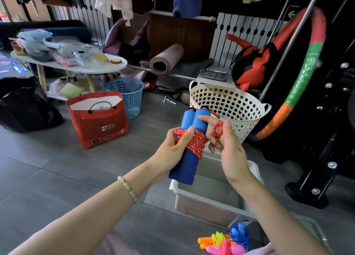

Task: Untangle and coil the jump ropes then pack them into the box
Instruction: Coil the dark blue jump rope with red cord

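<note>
Standing on grey tiles (48,168), white box (201,203), cream basket (230,105)

— What's your feed showing?

— I'm seeing a home gym corner that doubles as a storeroom. There's a grey tiled floor (48,168) and a rolled yoga mat (166,62) by the wall. A foam-wrapped hoop (307,70) in red, green and orange stands beside a black steel machine frame (324,164).

— More sports gear?

— Yes: a dark bag (138,51) printed FITNESS, a red-and-black padded bag (253,66), and jump ropes (224,243) heaped at the bottom edge.

— And the homely side?

— Clothes (113,1) hang along the top. A white bench (107,68) is piled with plastic-wrapped packets. On the floor I see a blue basket (126,95), a white basket (226,103) with heart-shaped holes and a red gift bag (99,126).
</note>
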Motion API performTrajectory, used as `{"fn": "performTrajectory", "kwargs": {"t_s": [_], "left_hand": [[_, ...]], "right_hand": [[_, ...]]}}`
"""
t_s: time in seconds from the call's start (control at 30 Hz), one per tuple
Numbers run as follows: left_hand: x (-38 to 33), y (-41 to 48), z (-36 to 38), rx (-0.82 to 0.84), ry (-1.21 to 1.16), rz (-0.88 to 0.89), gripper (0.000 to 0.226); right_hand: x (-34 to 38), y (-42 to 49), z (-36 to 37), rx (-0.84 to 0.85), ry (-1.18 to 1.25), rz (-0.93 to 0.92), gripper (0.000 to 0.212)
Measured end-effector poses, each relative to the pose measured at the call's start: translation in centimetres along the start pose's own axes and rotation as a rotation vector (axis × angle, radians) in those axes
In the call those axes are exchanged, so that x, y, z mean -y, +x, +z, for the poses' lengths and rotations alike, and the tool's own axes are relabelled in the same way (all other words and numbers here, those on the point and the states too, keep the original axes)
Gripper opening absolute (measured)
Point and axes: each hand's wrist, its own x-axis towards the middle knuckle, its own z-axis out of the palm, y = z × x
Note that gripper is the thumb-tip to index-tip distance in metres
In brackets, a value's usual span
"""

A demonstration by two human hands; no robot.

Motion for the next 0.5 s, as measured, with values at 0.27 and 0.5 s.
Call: {"fn": "performTrajectory", "kwargs": {"t_s": [0.27,0.5], "left_hand": [[-0.1,0.0,-1.3,0.242,-0.059,0.011,0.091],[0.0,0.4,-1.9,0.201,-0.137,0.022,0.084]], "right_hand": [[0.1,0.2,-0.7,0.007,0.170,0.035,0.014],[-0.3,-0.1,-0.7,0.051,0.152,-0.069,0.003]]}}
